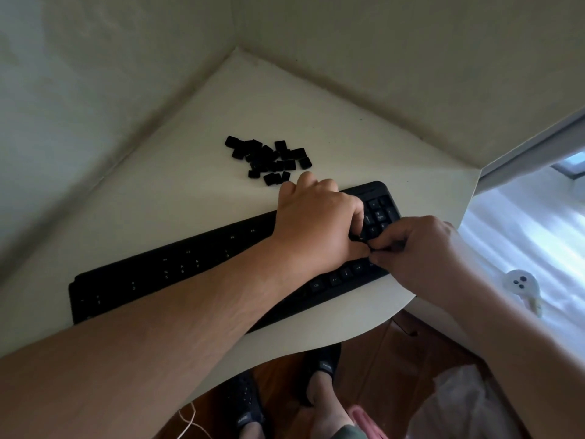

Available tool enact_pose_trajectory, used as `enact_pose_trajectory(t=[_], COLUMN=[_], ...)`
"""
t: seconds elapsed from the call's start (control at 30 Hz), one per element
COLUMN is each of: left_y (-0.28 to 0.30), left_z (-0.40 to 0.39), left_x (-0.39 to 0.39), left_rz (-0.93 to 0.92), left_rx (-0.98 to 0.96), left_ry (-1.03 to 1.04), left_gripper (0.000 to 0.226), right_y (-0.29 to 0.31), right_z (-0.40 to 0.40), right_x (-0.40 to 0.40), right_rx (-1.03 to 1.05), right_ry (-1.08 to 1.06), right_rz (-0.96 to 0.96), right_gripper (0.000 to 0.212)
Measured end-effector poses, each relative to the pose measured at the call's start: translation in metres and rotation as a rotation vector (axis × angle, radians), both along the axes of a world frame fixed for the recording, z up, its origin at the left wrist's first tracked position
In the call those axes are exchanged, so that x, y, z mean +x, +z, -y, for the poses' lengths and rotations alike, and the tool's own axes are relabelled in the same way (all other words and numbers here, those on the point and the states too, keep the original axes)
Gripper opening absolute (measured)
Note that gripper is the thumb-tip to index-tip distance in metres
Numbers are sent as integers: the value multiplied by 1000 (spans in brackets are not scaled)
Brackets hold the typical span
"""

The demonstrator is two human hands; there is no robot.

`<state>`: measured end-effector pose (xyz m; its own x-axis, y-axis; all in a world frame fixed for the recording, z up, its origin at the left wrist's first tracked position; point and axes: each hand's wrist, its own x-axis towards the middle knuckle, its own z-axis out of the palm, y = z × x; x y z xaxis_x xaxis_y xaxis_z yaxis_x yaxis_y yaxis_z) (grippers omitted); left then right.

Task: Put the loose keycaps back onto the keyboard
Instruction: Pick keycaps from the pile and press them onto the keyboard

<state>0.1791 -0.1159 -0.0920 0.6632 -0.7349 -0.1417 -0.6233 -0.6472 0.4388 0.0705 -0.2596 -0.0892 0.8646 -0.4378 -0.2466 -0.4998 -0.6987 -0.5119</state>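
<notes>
Black keyboard (177, 274) lies diagonally on the pale bench (196, 172), its right end w/ the numpad near the bench's curved front edge. Loose keycaps (269, 160) sit in one heap on the bench just beyond the keyboard's far edge, approx mid-length, none in any container; a few at the heap's near side lie just beside the left knuckles.

Left hand (316, 223) reaches across the keyboard, forearm over the main key block, fingers curled down at the numpad/arrow-key area. Right hand (421, 245) comes in from the right, fingers curled, tips meeting the left fingertips over the keys just above the arrow cluster. Both grips look pinched together on something small & dark at that spot, prob a keycap, but too small and shadowed to tell which hand actually holds it.

Below the bench edge: wood floor (380, 369), two feet in dark sandals (323, 365), a white cord (186, 419), a pink item (364, 419) and a clear plastic bag (456, 403), contents not discernible
</notes>
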Motion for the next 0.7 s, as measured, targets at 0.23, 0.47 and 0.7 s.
enact_pose_trajectory(t=[0.23,0.47,0.7], left_y=[1,1,-3], left_z=[-4,-3,-3], left_x=[-1,5,10], left_rz=[-46,-86,-66], left_rx=[-22,-28,-25], left_ry=[-46,-42,-47], left_gripper=[24,18,23], right_y=[14,3,3], right_z=[-4,-21,-26], right_x=[-7,-14,-6], right_rx=[-92,-260,-210], right_ry=[72,27,-112], right_rz=[-23,50,-67], right_gripper=[9,15,15])
